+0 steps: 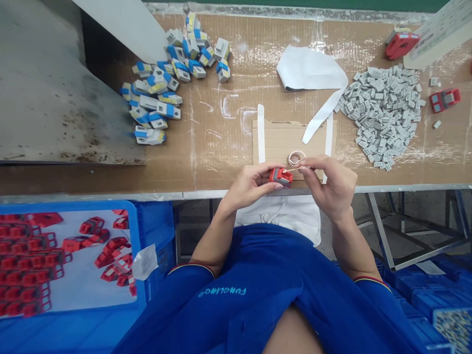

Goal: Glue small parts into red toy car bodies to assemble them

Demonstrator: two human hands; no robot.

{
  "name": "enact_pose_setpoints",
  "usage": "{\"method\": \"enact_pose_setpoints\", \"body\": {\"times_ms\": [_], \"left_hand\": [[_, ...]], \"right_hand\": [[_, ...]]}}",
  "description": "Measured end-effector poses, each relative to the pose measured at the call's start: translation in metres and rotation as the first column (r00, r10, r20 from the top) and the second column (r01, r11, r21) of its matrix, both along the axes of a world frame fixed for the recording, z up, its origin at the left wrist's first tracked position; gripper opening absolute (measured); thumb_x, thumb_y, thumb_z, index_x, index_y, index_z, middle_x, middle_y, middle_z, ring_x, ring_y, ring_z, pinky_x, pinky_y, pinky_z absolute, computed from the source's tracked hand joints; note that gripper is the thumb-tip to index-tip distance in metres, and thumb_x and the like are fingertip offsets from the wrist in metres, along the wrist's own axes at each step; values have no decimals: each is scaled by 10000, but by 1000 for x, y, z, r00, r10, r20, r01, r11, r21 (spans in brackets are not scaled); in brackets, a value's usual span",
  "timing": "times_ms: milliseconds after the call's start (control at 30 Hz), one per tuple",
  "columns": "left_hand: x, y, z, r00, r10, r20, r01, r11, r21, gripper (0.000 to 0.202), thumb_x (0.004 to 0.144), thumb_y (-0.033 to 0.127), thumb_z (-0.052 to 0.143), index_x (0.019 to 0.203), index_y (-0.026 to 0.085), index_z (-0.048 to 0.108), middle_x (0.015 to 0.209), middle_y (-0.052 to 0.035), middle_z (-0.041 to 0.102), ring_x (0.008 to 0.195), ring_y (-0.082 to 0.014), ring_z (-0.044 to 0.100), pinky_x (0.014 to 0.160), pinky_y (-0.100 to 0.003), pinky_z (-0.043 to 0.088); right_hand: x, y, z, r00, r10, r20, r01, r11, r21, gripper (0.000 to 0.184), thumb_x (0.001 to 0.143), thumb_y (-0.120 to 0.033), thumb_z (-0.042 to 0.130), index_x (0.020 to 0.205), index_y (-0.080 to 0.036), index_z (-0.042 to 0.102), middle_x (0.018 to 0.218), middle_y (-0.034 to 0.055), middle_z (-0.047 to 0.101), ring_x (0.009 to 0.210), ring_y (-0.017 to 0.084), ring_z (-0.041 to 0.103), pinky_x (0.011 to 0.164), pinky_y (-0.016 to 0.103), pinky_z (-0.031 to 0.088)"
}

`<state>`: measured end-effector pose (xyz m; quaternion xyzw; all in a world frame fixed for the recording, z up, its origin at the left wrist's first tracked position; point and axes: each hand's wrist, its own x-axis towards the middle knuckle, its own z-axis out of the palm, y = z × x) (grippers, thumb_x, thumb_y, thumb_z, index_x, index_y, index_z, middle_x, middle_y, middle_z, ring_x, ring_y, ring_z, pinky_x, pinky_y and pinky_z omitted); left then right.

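The left hand [248, 186] is curled nearly shut around a small red plastic part [280, 177], thumb on top and fingers underneath, holding it just over the front edge of the cardboard-covered bench [221, 54]. The right hand [327, 186] is mostly closed too, with thumb and fingertips pinching a thin pale stick [293, 169] whose tip reaches the red part, though I can't tell if it's really touching. That part looks light, stiff and hollow, probably easy to crack if you squeezed the thin bits, so I'd hold it by the solid body, not the edges. The stick looks flimsy and easy to drop, so a fingertip pinch makes sense. Right behind the hands there's a cardboard pad [273, 142] with a small pale ring [297, 158] on it, maybe a rubber band. Further along the bench are a white cloth [311, 69], a big pile of grey bits [383, 115], and a heap of blue-and-white parts [167, 110]. Down on the left, a blue crate [155, 231] holds more red parts [25, 260].
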<state>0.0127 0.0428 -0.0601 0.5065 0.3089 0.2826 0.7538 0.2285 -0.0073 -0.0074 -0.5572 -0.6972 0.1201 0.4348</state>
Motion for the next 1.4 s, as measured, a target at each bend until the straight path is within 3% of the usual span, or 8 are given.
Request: {"method": "enact_pose_setpoints", "body": {"times_ms": [200,633,1233,1400], "left_hand": [[0,0,0,1000,4,7,-4,1000,-5,476,869,326,922,1300,176,787,1230,-122,837,1098,-243,819,927,-305,676],[0,2,0,1000,6,29,-6,1000,25,455,893,307,904,1303,157,774,1210,-124,842,1098,-231,823,942,-289,663],[-1,4,-4,1000,-15,15,13,996,93,443,900,313,883,1311,178,782,1201,-111,834,1045,-218,811,876,-269,652],[-1,3,-3,998,-13,54,8,995,104,416,903,277,877,1300,194,785,1140,-83,839,1033,-202,814,928,-273,655]], "right_hand": [[3,1,6,997,66,39,-68,997,44,94,1054,-218,671,1039,-300,714,886,-11,831,777,179,793,715,311,611],[9,-2,16,986,124,110,-128,991,27,95,1056,-199,674,1042,-288,706,920,-3,843,796,175,796,720,303,614],[-5,8,14,982,190,8,-190,980,57,82,1053,-203,688,1042,-284,693,896,-14,833,786,159,803,740,284,638],[-5,8,13,979,204,-7,-204,978,54,69,1068,-219,668,1053,-281,692,901,-7,833,790,160,805,747,286,645]]}}
